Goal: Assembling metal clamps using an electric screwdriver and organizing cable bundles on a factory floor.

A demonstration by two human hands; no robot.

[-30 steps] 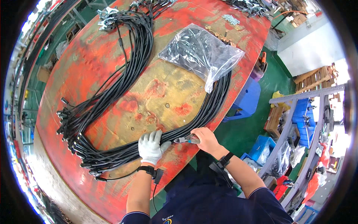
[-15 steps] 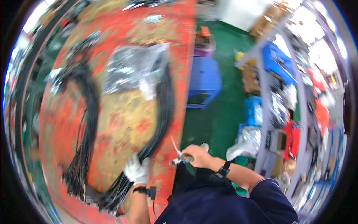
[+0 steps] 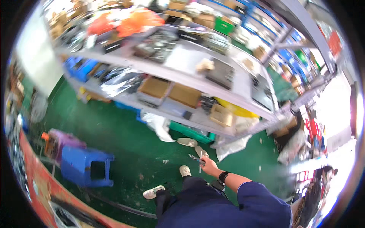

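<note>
Over the green floor, my right hand [image 3: 210, 167] is closed around small pliers [image 3: 195, 158] whose tip points up and to the left. A thin white strip [image 3: 201, 154], like a cable tie, shows beside the pliers at the same hand. A dark watch [image 3: 224, 176] is on that wrist. My left hand is out of view. At the lower left, black cable [image 3: 72, 207] lies partly in sight on the red worktable [image 3: 40, 182].
A grey metal rack [image 3: 133, 62] with boxes, bags and trays crosses in front. Beneath it are a green crate [image 3: 190, 132] and a pair of slippers [image 3: 187, 142]. A blue plastic stool [image 3: 78, 163] stands at left. Another person [image 3: 317, 193] is at far right.
The view has swung right, from the red table to the rack. My gloved left hand, earlier on the black cable bundle, has left the view. My right hand still holds the pliers.
</note>
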